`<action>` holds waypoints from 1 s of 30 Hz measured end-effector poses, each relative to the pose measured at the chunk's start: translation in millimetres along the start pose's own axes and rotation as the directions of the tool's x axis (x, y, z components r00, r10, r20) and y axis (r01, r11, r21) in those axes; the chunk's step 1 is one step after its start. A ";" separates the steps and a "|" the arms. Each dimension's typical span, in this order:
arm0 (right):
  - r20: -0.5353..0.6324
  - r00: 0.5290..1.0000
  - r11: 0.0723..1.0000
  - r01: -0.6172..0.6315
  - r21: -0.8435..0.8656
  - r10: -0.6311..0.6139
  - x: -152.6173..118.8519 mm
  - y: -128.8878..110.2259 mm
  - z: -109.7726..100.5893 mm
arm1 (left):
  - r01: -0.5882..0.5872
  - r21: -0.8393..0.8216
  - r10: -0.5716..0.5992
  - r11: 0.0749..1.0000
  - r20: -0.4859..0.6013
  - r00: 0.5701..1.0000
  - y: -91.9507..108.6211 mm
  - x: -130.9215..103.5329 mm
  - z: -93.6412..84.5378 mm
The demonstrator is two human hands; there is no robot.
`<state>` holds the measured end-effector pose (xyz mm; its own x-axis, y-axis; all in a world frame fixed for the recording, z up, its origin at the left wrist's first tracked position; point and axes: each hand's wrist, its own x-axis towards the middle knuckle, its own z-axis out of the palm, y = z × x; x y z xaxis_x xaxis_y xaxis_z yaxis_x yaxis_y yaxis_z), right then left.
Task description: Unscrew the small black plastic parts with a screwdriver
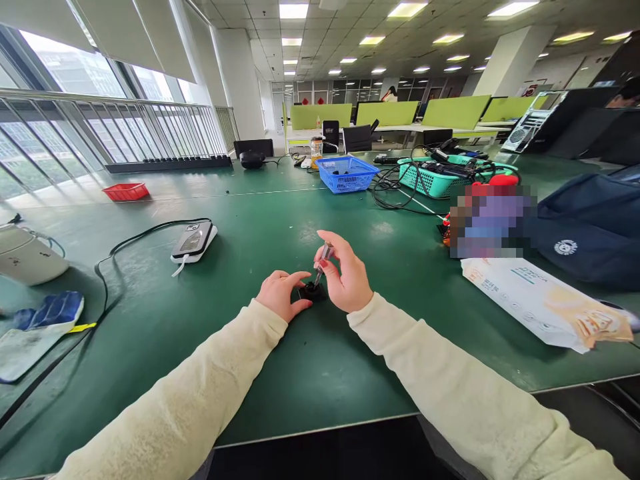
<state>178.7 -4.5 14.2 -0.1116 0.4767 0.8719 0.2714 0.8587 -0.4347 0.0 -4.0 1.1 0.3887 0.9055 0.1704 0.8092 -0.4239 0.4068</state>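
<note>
A small black part [311,291] lies on the green tabletop [280,240] near its middle. My left hand [283,294] grips the part's left side between thumb and fingers. My right hand [345,275] is closed around a small screwdriver-like tool [326,253] with a clear or metallic handle. The tool slants down and its tip meets the top of the black part. Fine detail on the part is too small to tell.
A phone [194,240] with a cable sits left. Beyond are a red tray [126,192], a blue basket [347,175] and a green basket [430,180] with cables. At right lie a wipes pack [530,300] and dark bag [595,227]; gloves [45,327] lie far left.
</note>
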 end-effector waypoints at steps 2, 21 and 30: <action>0.037 0.998 0.998 -0.060 0.010 0.059 -1.8 5.6 2.6 | 0.001 0.004 -0.001 1.000 0.002 1.000 -0.1 0.1 -0.1; -0.055 0.951 0.950 -0.299 0.087 0.304 0.2 21.9 -1.8 | -0.145 -0.040 0.139 0.989 -0.124 0.983 0.1 -4.1 -2.4; -0.446 0.835 0.908 -0.405 -0.104 0.322 7.1 52.4 -24.2 | 0.222 0.078 -0.201 0.972 -0.214 0.956 -8.5 -1.6 -7.2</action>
<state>215.2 39.3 3.0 0.4200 0.5907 0.6889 0.3916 0.5669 -0.7248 -10.7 -1.7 3.8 0.1148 0.9550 0.2735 0.9071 -0.2130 0.3630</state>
